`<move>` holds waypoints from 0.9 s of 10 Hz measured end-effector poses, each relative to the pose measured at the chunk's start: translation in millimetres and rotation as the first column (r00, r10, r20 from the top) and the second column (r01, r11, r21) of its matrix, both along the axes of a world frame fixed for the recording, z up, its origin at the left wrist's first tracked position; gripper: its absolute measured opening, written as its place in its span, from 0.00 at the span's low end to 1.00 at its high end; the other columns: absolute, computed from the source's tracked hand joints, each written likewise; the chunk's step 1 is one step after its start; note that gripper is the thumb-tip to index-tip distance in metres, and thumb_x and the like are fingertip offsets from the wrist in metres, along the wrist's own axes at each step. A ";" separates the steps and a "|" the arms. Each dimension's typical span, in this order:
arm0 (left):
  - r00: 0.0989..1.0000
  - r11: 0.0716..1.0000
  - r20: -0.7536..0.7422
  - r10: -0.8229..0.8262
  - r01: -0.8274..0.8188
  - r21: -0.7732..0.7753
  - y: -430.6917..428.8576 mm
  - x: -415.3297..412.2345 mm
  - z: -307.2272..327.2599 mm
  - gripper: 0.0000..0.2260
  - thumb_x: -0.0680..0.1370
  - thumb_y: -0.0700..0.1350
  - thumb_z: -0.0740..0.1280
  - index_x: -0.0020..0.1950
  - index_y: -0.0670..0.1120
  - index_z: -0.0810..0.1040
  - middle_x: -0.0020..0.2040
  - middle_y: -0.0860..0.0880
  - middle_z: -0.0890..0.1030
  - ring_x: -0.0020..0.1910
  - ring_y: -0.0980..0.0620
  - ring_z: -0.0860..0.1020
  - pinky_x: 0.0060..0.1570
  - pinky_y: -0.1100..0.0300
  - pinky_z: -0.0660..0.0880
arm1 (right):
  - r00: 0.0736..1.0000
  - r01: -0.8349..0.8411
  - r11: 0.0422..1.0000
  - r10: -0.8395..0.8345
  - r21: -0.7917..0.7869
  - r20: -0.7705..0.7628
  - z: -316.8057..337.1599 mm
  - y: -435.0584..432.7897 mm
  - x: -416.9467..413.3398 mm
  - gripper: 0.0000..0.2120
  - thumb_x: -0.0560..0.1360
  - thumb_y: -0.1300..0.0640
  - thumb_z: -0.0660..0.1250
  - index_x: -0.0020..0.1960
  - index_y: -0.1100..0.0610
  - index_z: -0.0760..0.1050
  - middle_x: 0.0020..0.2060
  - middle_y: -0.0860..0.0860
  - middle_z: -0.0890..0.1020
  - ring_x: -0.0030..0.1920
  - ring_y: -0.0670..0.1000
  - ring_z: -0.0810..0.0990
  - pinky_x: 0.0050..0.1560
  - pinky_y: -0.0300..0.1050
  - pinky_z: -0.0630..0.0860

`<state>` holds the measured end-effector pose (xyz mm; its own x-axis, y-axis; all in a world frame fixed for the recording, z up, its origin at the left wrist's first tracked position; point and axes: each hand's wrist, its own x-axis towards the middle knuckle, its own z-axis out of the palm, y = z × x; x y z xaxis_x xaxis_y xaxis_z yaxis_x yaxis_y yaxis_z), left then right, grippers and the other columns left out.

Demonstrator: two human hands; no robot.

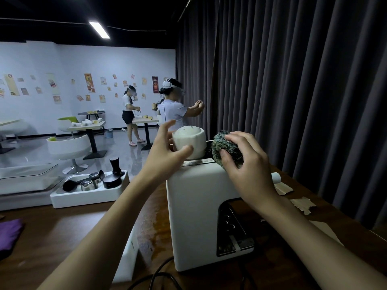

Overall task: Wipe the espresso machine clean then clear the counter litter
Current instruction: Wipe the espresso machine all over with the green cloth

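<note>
One espresso machine (pixel 194 206), one white cup (pixel 189 141) and one cloth (pixel 224 147) were in view, with two hands, the left hand (pixel 165 151) and the right hand (pixel 245 162). At least two torn paper scraps (pixel 304 204) lay on the one tabletop (pixel 62 237). One white tray (pixel 83 198) carried one tamper (pixel 115 164). Two other people (pixel 173 111) stood behind.

1. The left arm is reaching from the lower left toward frame centre. The left hand (pixel 165 147) is spreading its fingers, with the thumb lying against a white cup (pixel 190 136); a firm grip cannot be confirmed.
2. The right arm is entering from the lower right. The right hand (pixel 245 160) is gripping a bunched cloth (pixel 222 143) with curled fingers.
</note>
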<state>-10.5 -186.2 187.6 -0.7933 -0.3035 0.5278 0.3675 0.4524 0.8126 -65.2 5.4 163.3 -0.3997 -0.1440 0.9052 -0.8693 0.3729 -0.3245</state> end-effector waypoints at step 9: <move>0.999 0.996 -0.023 0.048 -0.046 0.077 4.6 4.0 3.9 0.33 0.75 0.46 0.75 0.75 0.52 0.61 0.61 0.47 0.79 0.54 0.51 0.82 0.53 0.53 0.81 | 1.000 0.002 1.000 -0.002 0.000 0.009 1.2 -0.1 2.8 0.14 0.75 0.57 0.66 0.59 0.61 0.78 0.58 0.55 0.79 0.59 0.53 0.77 0.61 0.47 0.73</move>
